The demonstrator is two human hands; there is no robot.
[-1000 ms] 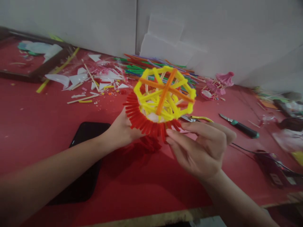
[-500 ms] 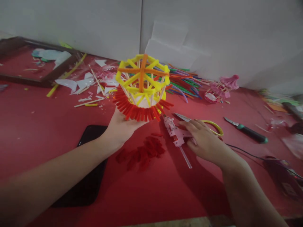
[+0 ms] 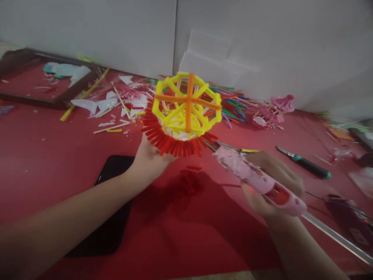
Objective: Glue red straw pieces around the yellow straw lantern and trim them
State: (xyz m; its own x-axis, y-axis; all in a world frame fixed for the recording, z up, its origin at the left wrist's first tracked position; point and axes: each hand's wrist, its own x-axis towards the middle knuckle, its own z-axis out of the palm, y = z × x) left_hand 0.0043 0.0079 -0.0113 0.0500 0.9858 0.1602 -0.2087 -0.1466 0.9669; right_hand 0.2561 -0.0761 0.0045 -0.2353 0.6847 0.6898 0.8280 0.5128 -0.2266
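My left hand [image 3: 153, 155] holds up a carousel-like pipe-cleaner model [image 3: 189, 100] from below, its fingers mostly hidden behind the model. Yellow and orange strips form the model's top, and short red pieces fan out around its base. In my right hand [image 3: 271, 175] is a pink glue gun [image 3: 247, 167], lifted off the table, with a clear glue stick [image 3: 335, 237] jutting from its rear. The gun's nozzle points toward the red fringe; whether it touches cannot be made out. Under the model, cut red pieces [image 3: 189, 181] lie in shadow.
Scissors [image 3: 250, 150] lie behind the glue gun, partly hidden. A utility knife [image 3: 311, 166] rests at the right, near a dark red box [image 3: 346, 217] and a cord. A black phone [image 3: 113, 217] sits under my left forearm. Colored pipe cleaners [image 3: 236, 104] and a pink model [image 3: 272, 111] stand at the back.
My right hand has picked up the glue gun from the table and raised it toward the model. The model has tilted, its top coming toward me and slightly right.
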